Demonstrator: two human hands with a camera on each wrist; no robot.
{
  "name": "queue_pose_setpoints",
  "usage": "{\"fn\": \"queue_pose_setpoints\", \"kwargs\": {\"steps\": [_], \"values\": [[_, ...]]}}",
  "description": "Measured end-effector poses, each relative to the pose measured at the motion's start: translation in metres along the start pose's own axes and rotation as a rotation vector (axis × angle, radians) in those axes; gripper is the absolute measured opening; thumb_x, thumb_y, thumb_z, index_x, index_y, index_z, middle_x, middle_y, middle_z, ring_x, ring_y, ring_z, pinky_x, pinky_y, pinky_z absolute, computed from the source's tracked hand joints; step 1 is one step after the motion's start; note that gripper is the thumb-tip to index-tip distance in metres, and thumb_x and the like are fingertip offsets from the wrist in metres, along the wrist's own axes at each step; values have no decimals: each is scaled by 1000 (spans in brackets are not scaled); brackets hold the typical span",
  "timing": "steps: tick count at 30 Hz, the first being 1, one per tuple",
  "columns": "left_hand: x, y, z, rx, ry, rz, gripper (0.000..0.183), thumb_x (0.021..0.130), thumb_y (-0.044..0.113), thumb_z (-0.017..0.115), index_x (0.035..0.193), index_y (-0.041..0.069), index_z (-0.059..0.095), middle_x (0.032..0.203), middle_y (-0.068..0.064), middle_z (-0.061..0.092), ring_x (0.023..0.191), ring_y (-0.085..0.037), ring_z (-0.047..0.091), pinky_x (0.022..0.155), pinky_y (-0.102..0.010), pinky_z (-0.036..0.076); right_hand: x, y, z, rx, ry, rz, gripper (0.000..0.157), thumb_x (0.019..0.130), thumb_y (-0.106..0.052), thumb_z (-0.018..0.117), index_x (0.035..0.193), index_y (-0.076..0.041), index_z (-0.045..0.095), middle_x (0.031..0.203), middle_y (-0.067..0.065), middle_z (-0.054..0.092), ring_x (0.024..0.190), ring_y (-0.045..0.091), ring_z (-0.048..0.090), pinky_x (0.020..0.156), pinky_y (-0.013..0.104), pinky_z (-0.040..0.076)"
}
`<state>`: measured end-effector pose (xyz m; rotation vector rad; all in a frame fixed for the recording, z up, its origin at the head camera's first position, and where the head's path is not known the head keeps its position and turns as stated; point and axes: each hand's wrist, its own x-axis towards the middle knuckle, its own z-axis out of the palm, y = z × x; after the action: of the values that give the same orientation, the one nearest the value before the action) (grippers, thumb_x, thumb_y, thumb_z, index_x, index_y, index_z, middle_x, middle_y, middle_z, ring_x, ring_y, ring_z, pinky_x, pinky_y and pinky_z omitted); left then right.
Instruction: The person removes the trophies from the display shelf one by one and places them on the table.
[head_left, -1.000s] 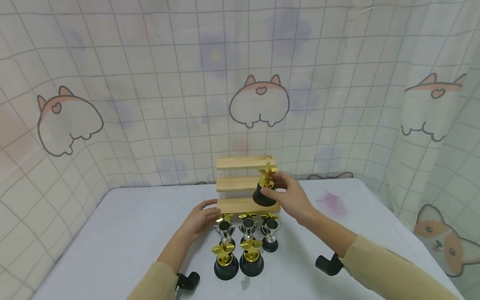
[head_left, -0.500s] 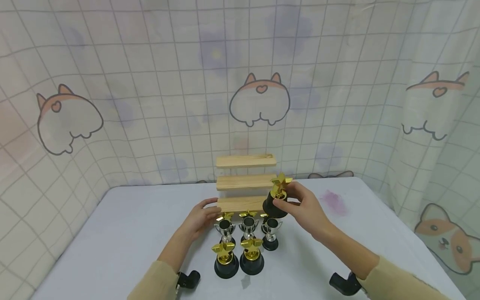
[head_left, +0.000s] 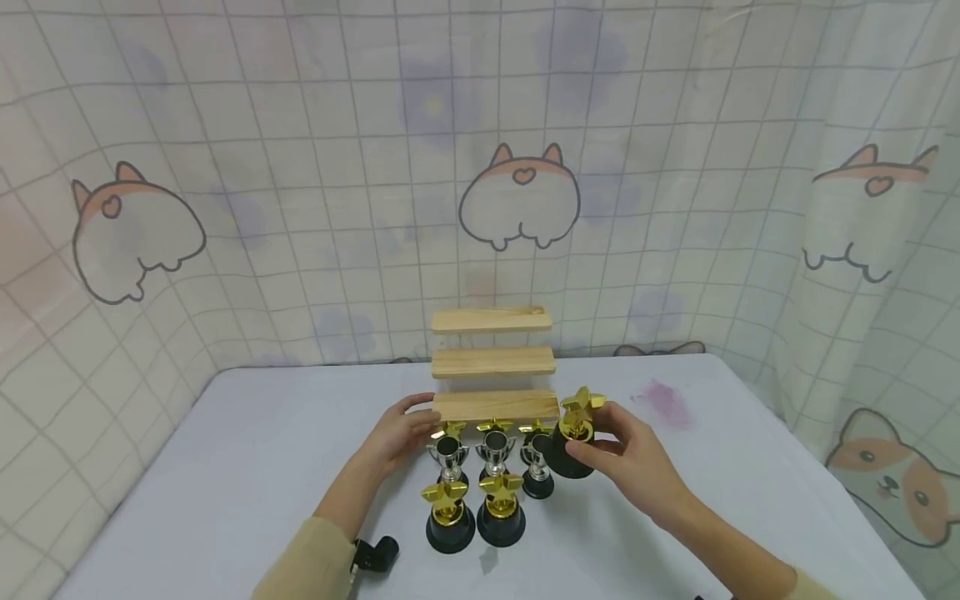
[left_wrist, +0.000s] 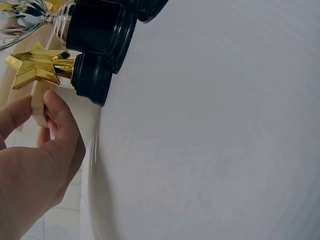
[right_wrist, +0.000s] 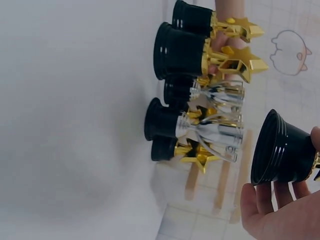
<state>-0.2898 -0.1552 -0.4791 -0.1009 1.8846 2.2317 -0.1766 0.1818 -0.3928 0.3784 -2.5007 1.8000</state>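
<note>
My right hand (head_left: 636, 458) grips a gold star trophy (head_left: 572, 450) by its upper part, above the table at the right end of the lowest shelf. In the right wrist view its black base (right_wrist: 285, 150) juts out past the fingers. The left hand (head_left: 397, 432) pinches the left end of the lowest wooden shelf board (head_left: 495, 406), seen between thumb and fingers in the left wrist view as a pale wood edge (left_wrist: 38, 107). In front stand two star trophies (head_left: 501, 527), behind them three silver cups (head_left: 495, 448), then more star trophies (head_left: 451, 430), partly hidden.
Two more shelf boards, the middle one (head_left: 491, 362) and the top one (head_left: 491, 320), rise behind with nothing on them. A patterned curtain (head_left: 337, 208) hangs round the white table (head_left: 255, 467). A black wrist device (head_left: 377, 553) sits at the left wrist.
My right hand has moved the star trophy away from the shelves, rightward, toward me and lower. The left hand stays at the lowest board, and the standing trophies have not moved.
</note>
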Motion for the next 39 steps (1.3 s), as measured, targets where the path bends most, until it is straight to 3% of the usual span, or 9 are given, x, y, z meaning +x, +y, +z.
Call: {"fn": "queue_pose_setpoints", "kwargs": {"steps": [5,17,25,39], "values": [[2,1,-1,13,-4,6,56,97,2,66,147,-7,42,123,-23,64,96,-19,69,97,-37,57,-10,8,3,-27,4,-10,39,89,-21,82,120,-7,64,114,7,68,110,21,64,97,29,55],[2,0,-1,27,5,6,56,97,3,67,147,-6,43,122,-22,66,98,-19,70,94,-35,58,-25,33,16,33,-77,124,52,86,-17,84,129,1,59,114,11,66,107,27,63,90,28,58],[0,0,-1,44,8,6,56,97,4,67,147,-6,44,120,-21,67,95,-18,70,95,-38,58,-27,50,23,-4,-111,207,56,84,-21,86,129,2,59,113,9,67,106,24,63,87,26,58],[1,1,-1,38,-7,-2,56,98,4,66,148,-5,43,126,-24,64,99,-19,69,98,-40,56,-28,62,35,-13,-132,212,52,84,-18,87,124,2,60,110,9,67,104,24,64,89,33,59]]}}
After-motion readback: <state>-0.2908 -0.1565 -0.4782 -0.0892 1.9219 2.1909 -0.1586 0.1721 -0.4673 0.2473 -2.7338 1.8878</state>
